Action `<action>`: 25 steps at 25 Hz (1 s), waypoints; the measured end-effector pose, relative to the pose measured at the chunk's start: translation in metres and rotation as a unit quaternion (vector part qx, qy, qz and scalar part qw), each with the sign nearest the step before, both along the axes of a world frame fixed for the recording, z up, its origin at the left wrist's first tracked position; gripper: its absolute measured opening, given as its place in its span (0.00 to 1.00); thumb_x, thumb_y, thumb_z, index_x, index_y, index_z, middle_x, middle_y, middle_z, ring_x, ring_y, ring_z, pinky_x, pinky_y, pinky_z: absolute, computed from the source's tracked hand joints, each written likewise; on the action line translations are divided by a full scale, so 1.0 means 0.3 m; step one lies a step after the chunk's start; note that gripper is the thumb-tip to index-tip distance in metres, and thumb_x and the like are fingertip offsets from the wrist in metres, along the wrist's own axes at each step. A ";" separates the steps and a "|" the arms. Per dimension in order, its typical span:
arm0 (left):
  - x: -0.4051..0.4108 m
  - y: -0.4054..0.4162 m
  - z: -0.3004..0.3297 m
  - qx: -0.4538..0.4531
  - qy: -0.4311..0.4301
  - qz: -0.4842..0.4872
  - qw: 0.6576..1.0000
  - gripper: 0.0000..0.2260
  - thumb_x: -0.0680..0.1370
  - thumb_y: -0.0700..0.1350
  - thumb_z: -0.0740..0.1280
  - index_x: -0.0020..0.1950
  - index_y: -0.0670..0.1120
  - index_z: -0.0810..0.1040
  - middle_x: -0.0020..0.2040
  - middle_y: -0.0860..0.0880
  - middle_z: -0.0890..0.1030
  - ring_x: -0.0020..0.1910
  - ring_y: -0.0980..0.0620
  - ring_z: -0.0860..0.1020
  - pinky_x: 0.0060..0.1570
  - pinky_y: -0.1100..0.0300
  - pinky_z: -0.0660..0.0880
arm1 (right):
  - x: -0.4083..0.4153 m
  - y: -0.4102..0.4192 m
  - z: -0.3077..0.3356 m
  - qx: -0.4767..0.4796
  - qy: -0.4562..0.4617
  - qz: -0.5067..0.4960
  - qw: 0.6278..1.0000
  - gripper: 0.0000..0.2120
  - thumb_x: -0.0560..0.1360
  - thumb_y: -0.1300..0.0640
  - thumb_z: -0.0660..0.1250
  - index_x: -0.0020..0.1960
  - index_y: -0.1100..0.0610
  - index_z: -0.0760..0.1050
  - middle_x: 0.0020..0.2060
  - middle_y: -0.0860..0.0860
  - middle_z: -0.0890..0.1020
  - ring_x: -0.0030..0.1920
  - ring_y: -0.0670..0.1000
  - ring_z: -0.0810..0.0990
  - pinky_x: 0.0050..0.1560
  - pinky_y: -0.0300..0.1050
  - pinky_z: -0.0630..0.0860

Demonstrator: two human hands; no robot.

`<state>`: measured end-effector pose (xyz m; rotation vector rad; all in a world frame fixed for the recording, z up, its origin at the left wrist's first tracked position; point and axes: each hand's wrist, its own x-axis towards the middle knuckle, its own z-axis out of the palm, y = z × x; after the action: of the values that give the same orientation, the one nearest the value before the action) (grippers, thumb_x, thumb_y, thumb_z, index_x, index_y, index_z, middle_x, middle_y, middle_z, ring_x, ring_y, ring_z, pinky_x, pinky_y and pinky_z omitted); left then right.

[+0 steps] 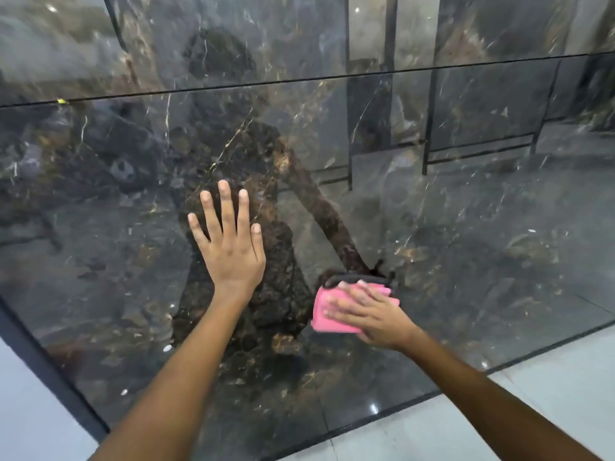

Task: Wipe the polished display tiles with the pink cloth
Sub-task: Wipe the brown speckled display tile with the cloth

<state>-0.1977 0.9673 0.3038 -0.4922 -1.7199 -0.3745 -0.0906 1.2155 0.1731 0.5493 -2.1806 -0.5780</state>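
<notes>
Left hand [229,247]: fingers straight and spread, palm flat against the lower polished tile [466,227], holding nothing. Right hand [369,314]: fingers extended and laid flat over the pink cloth [324,312], pressing it onto the same tile, to the right of and lower than the left hand; slightly blurred. Pink cloth: folded pad, its left part showing beyond the fingers, flat against the glossy surface. Lower polished tile: dark marble pattern with brown and gold veining, highly reflective, showing the person's reflection. Upper polished tile [266,38]: same finish, parted from the lower one by a thin dark joint [332,76]. Dark frame edge [50,367]: borders the tile at lower left. Pale floor tiles [532,394]: lower right.
</notes>
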 end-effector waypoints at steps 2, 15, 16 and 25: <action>0.000 0.001 -0.004 0.002 0.004 -0.011 1.000 0.23 0.85 0.48 0.49 0.79 0.44 0.52 0.77 0.42 0.56 0.76 0.38 0.52 0.75 0.43 0.41 | -0.029 0.031 0.091 0.082 0.027 0.032 0.996 0.46 0.67 0.51 0.64 0.79 0.47 0.44 0.78 0.49 0.46 0.78 0.55 0.47 0.75 0.57 0.45; 0.002 -0.008 -0.017 -0.008 0.007 -0.037 0.999 0.23 0.83 0.45 0.56 0.78 0.44 0.59 0.76 0.39 0.64 0.74 0.36 0.59 0.72 0.37 0.52 | -0.083 -0.260 -0.053 -0.244 0.069 -0.004 0.967 0.41 0.72 0.49 0.60 0.79 0.53 0.43 0.78 0.58 0.44 0.77 0.57 0.43 0.70 0.63 0.59; 0.003 -0.007 -0.018 -0.009 0.008 -0.032 0.999 0.23 0.83 0.45 0.57 0.78 0.44 0.59 0.76 0.39 0.64 0.74 0.35 0.60 0.72 0.37 0.53 | -0.080 -0.212 0.034 -0.331 0.100 -0.033 0.938 0.42 0.71 0.51 0.60 0.79 0.53 0.44 0.77 0.60 0.45 0.77 0.56 0.42 0.73 0.60 0.57; 0.047 -0.036 -0.322 -0.032 -0.054 -0.104 0.993 0.28 0.82 0.46 0.58 0.80 0.49 0.51 0.81 0.49 0.46 0.79 0.47 0.44 0.75 0.45 0.41 | -0.096 -0.446 -0.204 -0.752 0.111 -0.141 0.635 0.40 0.75 0.47 0.55 0.77 0.62 0.38 0.77 0.61 0.43 0.77 0.56 0.44 0.75 0.40 0.39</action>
<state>-0.1837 0.9566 0.2073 -0.7120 -1.7951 -0.5047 -0.1194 1.0816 0.1119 -0.7528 -1.7202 1.0303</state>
